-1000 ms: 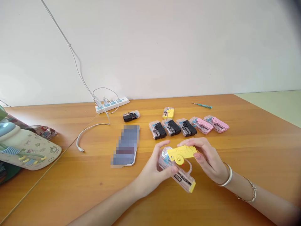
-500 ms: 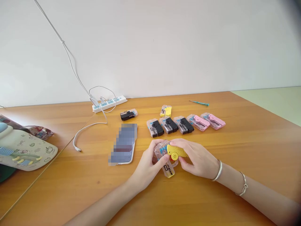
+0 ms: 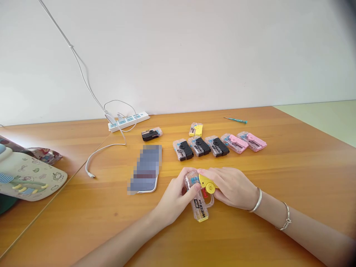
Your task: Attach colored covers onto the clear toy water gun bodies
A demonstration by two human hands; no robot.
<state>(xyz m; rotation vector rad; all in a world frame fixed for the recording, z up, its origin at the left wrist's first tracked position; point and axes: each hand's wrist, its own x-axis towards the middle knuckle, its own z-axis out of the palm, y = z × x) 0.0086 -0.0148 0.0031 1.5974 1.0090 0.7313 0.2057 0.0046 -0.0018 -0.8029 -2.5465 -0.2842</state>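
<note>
While left hand [image 3: 175, 196] grips clear water gun [image 3: 198, 207], right hand [image 3: 232, 189] pinches yellow piece [image 3: 208, 184].

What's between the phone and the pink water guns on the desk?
In the head view, three black mini water guns in clear casings sit in a row between the phone and the pink pair.

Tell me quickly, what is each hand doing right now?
Left hand: closed, holding the clear water gun.
Right hand: closed, holding the gun's yellow part.
</note>
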